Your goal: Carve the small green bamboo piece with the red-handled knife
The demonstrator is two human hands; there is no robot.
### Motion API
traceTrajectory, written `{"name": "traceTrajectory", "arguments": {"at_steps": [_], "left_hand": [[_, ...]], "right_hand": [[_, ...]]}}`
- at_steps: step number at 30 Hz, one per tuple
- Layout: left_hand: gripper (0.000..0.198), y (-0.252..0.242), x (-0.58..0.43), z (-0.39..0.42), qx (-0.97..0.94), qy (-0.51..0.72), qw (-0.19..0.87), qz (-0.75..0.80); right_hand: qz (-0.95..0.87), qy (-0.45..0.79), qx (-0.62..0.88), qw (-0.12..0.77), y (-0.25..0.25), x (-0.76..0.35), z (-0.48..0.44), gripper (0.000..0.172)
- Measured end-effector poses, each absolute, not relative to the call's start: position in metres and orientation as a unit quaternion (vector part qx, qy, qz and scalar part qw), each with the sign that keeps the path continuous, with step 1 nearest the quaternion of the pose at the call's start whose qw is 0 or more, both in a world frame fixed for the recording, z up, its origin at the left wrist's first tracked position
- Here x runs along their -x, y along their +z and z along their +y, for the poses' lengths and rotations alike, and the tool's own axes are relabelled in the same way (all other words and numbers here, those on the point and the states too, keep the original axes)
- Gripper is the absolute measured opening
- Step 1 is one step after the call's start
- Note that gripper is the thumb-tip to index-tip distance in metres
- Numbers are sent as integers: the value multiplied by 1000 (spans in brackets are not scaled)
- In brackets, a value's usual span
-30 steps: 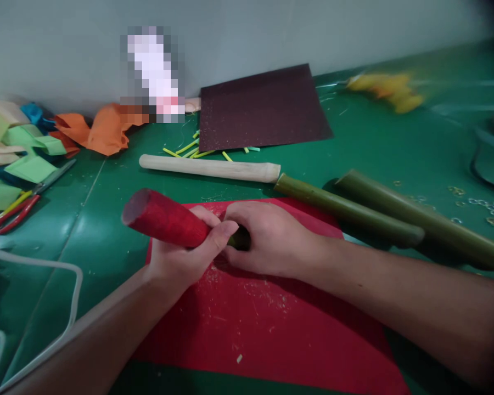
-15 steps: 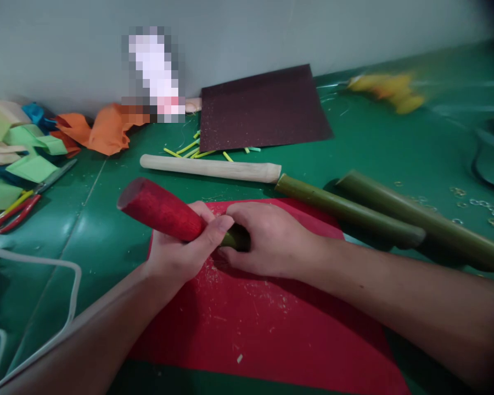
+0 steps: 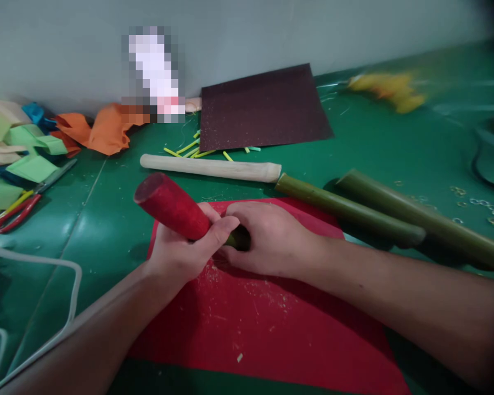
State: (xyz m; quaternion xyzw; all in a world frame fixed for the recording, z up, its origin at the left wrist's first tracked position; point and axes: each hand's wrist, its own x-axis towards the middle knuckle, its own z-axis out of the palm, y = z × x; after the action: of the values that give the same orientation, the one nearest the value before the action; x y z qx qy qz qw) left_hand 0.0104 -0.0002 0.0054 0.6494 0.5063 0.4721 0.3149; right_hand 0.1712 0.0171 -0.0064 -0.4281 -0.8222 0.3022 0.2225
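My left hand (image 3: 189, 241) is closed round a red cylinder (image 3: 173, 206), thumb along its near side. The cylinder leans up and left, and its wide end shows. My right hand (image 3: 267, 236) is curled round a green bamboo piece (image 3: 239, 238), most of it hidden by the fingers. Whether the green piece and the red cylinder are one object I cannot tell, as their meeting point is covered. Both hands are close together over a red sheet (image 3: 247, 318) scattered with pale shavings.
Behind lie a peeled pale stick (image 3: 214, 168), two green bamboo lengths (image 3: 349, 208) and a dark brown sheet (image 3: 263, 109) over yellow-green bits. At left are red-handled scissors (image 3: 18, 214), crumpled colored paper (image 3: 107, 129) and a white cable (image 3: 76, 291). Small rings (image 3: 488, 206) lie at right.
The red cylinder and my left hand have shifted a little to the right, toward the right hand, and the cylinder's top end sits slightly higher. My right hand has barely moved.
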Motion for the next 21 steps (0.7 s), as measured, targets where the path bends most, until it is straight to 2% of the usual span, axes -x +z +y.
{"name": "traceTrajectory", "arguments": {"at_steps": [7,14,21], "left_hand": [[15,-3,-11,1,-583,547,306,517],[37,0,-6,4,-598,526,364,483],[28,-1,-4,0,-651,486,337,476]], "right_hand": [[-824,311,435,185,-3,-171,18,17],[-822,315,445,167,-1,-170,18,18],[-825,302,439,189,-3,-170,18,17]]}}
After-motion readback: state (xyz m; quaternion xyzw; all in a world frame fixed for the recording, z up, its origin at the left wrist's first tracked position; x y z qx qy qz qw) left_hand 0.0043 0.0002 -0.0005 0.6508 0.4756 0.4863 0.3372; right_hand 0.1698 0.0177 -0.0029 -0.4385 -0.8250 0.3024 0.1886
